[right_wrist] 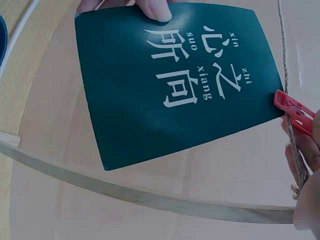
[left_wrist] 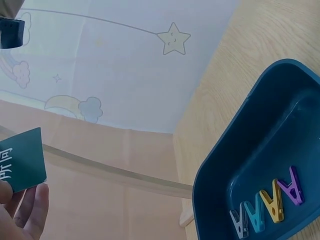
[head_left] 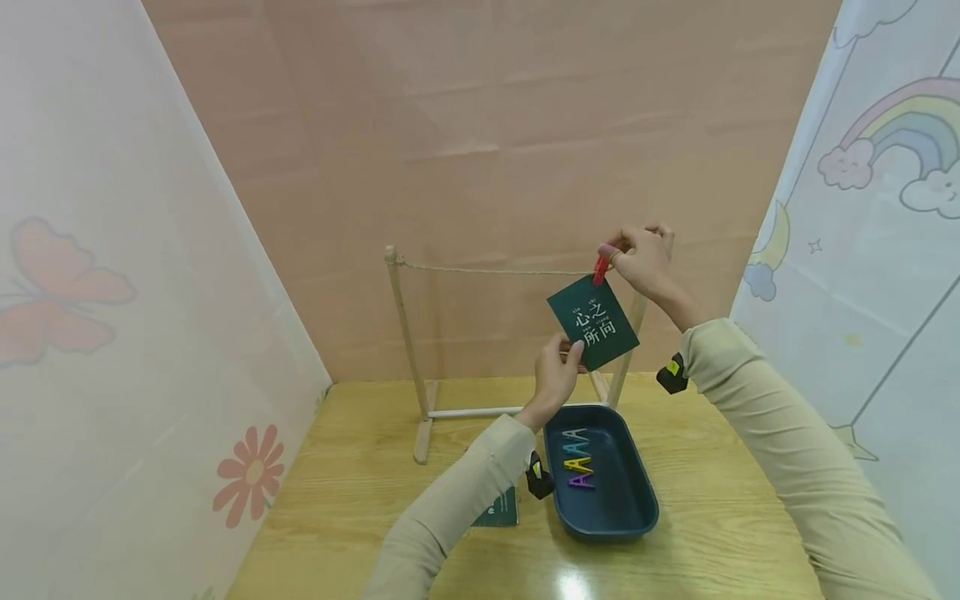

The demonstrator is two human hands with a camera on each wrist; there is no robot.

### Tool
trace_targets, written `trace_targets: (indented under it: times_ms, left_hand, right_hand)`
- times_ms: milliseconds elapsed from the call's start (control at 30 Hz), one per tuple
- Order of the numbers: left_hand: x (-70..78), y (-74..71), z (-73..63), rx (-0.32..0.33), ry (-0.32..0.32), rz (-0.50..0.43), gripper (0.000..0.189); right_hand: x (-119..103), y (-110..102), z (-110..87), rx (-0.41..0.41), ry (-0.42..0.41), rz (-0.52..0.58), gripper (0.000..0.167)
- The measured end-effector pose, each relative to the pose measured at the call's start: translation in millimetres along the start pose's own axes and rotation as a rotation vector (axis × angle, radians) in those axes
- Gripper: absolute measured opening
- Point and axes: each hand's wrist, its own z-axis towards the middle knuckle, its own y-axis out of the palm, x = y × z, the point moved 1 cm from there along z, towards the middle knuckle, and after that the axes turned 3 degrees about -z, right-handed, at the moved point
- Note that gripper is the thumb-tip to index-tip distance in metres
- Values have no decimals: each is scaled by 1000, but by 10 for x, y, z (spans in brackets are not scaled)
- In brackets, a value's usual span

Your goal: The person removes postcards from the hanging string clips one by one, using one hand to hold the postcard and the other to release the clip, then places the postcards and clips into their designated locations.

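Note:
A dark green card [head_left: 592,321] with white characters hangs tilted at the right part of a twine line [head_left: 487,270]. My left hand [head_left: 557,371] pinches the card's lower left edge, thumb on the printed face. Up at the line, my right hand [head_left: 637,254] pinches a red clothespin [head_left: 601,270]. In the right wrist view the red clothespin [right_wrist: 295,111] sits over the card's corner [right_wrist: 274,107] and the twine [right_wrist: 285,55]. The left wrist view catches the card's lower corner [left_wrist: 27,160] above the curled left fingers.
The line spans a wooden frame [head_left: 408,333] standing on the table [head_left: 337,492]. A dark blue tray [head_left: 626,508] in front holds several clothespins, among them a yellow one [head_left: 577,465] and a purple one [head_left: 581,481]. Another green card [head_left: 504,508] lies partly under the left sleeve.

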Motion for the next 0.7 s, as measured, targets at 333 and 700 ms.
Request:
trace_targets:
  times_ms: [333,700]
  left_hand:
    - [-78,-90,-26,5,-7,13,13]
    - [-186,-212,-36,22,-18,10,12]
  right_hand:
    - [17,39,14,106,-11,47,12]
    - [14,31,39,168,-24,74,15]
